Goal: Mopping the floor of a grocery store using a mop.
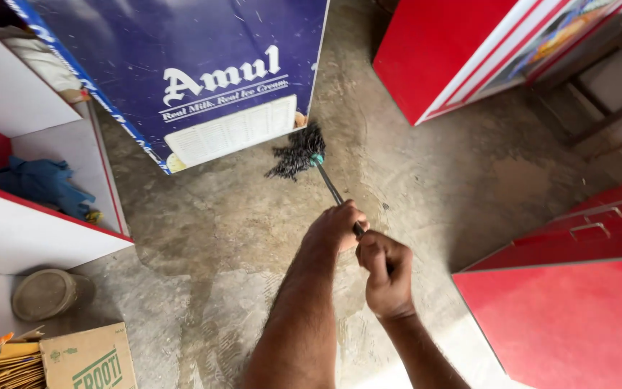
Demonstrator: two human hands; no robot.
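Head view, hands: the left hand and the right hand both grip one thin dark handle, the left higher up the stick, the right lower and nearer the body.
Fingers: the fingers of the right hand are curled shut around the handle; the left hand's are closed on it too, knuckles upward.
Broom: the broom has a head of black bristles, splayed and ragged, bound to the handle by a teal collar.
Where it is: the bristles rest on the concrete floor, just beside the lower corner of the blue freezer cabinet.
Key relation: the head lies ahead of both hands and to the left; the long axis runs on a slant from the right hand up through the left to the bristles. The left hand is the nearer to the head.
Surroundings: a red cabinet stands at the right, another red cabinet beyond; white shelves at the left hold a blue cloth; a cardboard box and a round tin lid lie near them.
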